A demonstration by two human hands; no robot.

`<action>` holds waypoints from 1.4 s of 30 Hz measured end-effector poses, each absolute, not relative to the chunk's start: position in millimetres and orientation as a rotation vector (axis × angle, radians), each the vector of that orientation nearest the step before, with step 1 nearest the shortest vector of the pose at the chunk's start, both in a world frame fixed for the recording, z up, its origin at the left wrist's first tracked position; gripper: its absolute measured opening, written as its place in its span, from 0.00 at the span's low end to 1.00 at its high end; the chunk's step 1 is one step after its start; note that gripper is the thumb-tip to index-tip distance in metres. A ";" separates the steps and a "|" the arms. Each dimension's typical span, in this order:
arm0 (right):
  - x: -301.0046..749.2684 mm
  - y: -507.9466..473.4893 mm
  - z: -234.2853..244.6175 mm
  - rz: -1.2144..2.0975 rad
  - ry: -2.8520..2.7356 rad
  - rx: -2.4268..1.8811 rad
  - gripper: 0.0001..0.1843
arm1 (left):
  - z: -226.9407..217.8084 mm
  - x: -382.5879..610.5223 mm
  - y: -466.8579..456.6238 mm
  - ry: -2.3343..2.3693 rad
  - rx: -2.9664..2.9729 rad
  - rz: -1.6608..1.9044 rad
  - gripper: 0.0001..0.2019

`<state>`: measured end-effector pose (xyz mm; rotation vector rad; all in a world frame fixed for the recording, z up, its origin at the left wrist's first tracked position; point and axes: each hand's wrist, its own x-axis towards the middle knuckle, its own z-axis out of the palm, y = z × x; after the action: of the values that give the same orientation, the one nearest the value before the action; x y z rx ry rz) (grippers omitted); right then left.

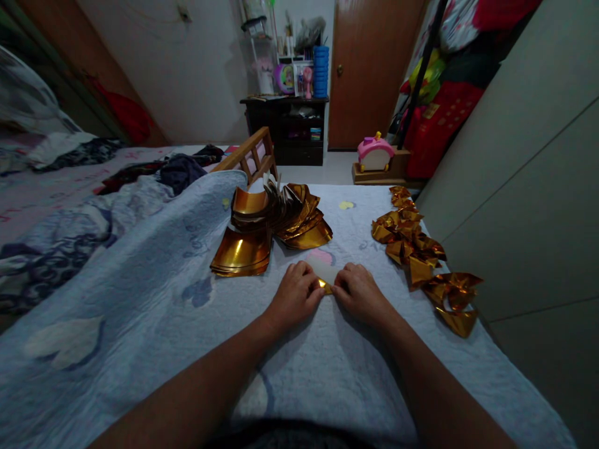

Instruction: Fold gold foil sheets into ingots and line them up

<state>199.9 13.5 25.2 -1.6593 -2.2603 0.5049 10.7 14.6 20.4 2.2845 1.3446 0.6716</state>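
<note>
Between my hands lies a sheet of gold foil paper point(326, 270), its pale back facing up and its near edge turned over to show a strip of gold. My left hand point(299, 290) pinches the left part of that fold, thumb in front. On the right side, my right hand point(358, 288) has its fingers closed on the same folded edge. Beyond my left hand, a fanned stack of gold foil sheets point(243, 249) spreads over the bedspread. Several folded gold paper pieces point(412, 240) sit in a row along the right side.
A pale blue bedspread point(196, 349) with heart patterns covers the bed. A wooden bed rail point(248, 153) stands at its far left, with rumpled bedding point(93, 231) beyond. Grey cabinet doors point(528, 206) border the right. At the back are a dark cabinet point(285, 131) and a pink toy point(375, 154).
</note>
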 end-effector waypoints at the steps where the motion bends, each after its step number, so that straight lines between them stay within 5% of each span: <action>1: 199.4 13.5 25.3 0.498 -2.258 -1.662 0.06 | 20.6 11.1 14.4 1.352 2.282 0.671 0.07; 21: 194.3 14.2 26.5 0.435 -2.258 -1.731 0.08 | 22.0 10.6 13.8 1.342 2.223 0.679 0.03; 42: 193.1 5.4 24.2 0.323 -2.267 -1.671 0.06 | 18.5 5.3 18.7 1.242 2.258 0.643 0.08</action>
<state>193.1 5.4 24.2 -1.6705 -2.2666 0.3235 5.3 18.7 18.5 2.2581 1.2423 0.6426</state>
